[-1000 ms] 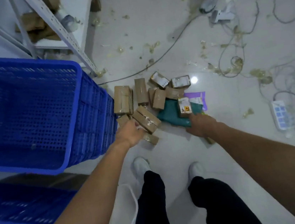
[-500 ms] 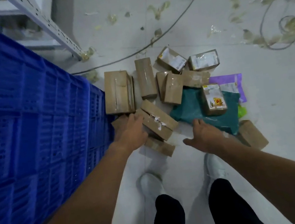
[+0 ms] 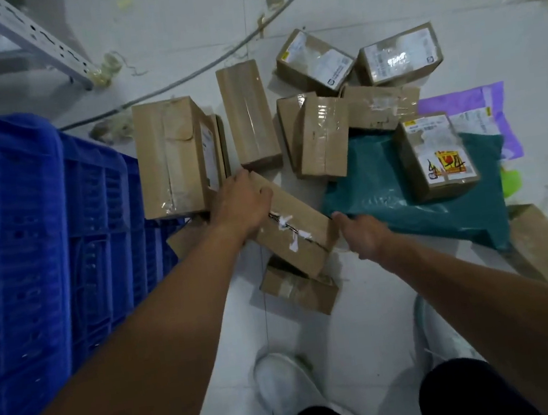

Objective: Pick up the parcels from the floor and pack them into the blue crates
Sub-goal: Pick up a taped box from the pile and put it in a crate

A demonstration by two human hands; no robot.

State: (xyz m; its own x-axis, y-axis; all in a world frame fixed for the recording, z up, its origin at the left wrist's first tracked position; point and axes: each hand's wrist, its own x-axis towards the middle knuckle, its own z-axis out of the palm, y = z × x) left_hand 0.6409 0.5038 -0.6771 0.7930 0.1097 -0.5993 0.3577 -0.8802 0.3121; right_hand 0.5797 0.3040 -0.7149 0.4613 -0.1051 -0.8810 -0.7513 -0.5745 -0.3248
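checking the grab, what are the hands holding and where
The torn-label box: left hand curls over its far end, right hand at its near end, fingers hidden.

Pale tiled floor (image 3: 365, 316): blue crate (image 3: 27, 237) at left; cardboard parcels (image 3: 247, 114) clustered beyond my shoes (image 3: 284, 385); teal mailer (image 3: 384, 187) and purple mailer (image 3: 459, 101) right; cable (image 3: 180, 77) far.

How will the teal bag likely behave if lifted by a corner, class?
The teal bag looks soft and creased, so it would probably sag rather than stay flat. The labelled box resting on it would likely slide off.
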